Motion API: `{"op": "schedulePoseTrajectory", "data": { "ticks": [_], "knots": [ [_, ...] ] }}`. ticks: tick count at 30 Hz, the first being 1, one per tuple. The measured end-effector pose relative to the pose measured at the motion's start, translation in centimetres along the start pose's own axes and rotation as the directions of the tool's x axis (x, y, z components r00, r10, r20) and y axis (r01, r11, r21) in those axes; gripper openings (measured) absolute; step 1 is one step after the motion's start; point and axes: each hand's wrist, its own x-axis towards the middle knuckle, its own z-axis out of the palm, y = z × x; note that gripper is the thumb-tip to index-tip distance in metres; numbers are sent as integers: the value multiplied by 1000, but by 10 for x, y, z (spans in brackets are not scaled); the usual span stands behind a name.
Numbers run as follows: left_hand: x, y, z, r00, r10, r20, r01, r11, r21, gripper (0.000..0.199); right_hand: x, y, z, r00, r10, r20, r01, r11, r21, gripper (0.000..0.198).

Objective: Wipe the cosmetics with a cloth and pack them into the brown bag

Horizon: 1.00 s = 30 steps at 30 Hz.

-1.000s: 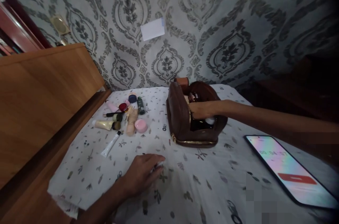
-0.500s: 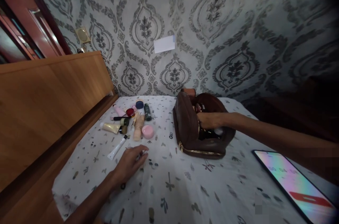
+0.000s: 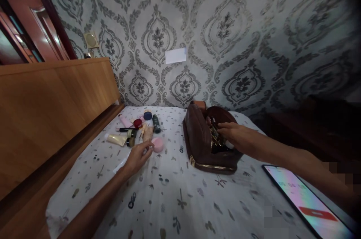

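My left hand [image 3: 139, 157] reaches over the sheet beside a round pink jar [image 3: 157, 145], its fingertips at the jar's near left edge; whether they touch it I cannot tell. The fingers are loosely apart, and they cover the lower end of a peach-coloured tube [image 3: 148, 133]. A white tube [image 3: 120, 165] lies partly hidden under that hand. At the right, my right hand [image 3: 232, 133] is over the opening of a brown toiletry bag [image 3: 197, 137], with fingers stretched out and nothing visibly held. Several small items with gold parts [image 3: 216, 135] show inside the unzipped bag.
Left of the jar lie a cream tube [image 3: 116, 139], a black pencil-like stick [image 3: 126, 130], a red-lidded jar [image 3: 137, 123], a dark green bottle [image 3: 156, 124] and a blue-lidded jar [image 3: 147, 115]. A phone [image 3: 304, 197] lies at front right. A wooden board [image 3: 62, 99] borders the left.
My left hand has moved forward to the pink jar and peach tube. My right hand has risen partly out of the bag, its fingers now showing. The view has shifted slightly.
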Motion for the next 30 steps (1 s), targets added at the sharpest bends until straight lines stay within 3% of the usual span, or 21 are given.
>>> {"op": "schedulePoseTrajectory", "data": {
  "ticks": [2,4,8,11,14,17,21,25,30],
  "knots": [
    [-5,-3,0,1000,10,12,-10,1000,-10,26,-7,-20,-12,998,-55,28,57,997,-45,26],
    [-11,-5,-1,1000,15,18,-15,1000,-8,26,-11,-49,-22,994,-19,-112,9,996,-85,30],
    [-20,-11,-4,1000,8,11,-8,1000,3,25,-15,-120,-25,970,-102,-219,123,989,85,27],
    [-24,-18,-7,1000,10,15,-10,1000,1,26,-17,-165,1,969,-144,-202,200,935,294,29],
    [-26,-22,-12,999,21,27,-21,1000,-2,26,-16,-198,44,998,-52,-37,64,869,490,26],
    [-29,-24,-20,998,39,45,-39,999,-6,26,-7,-222,85,974,142,178,-224,731,644,25],
    [-27,-34,-40,998,46,50,-50,994,95,30,4,-243,121,869,319,379,-488,423,764,33],
    [-1,-55,-70,1000,8,-18,-3,966,258,32,-1,-249,137,793,419,441,-558,211,803,48],
    [81,-96,-102,991,-91,-101,122,927,354,27,-12,-243,143,728,443,523,-598,36,801,54]
  ]
}}
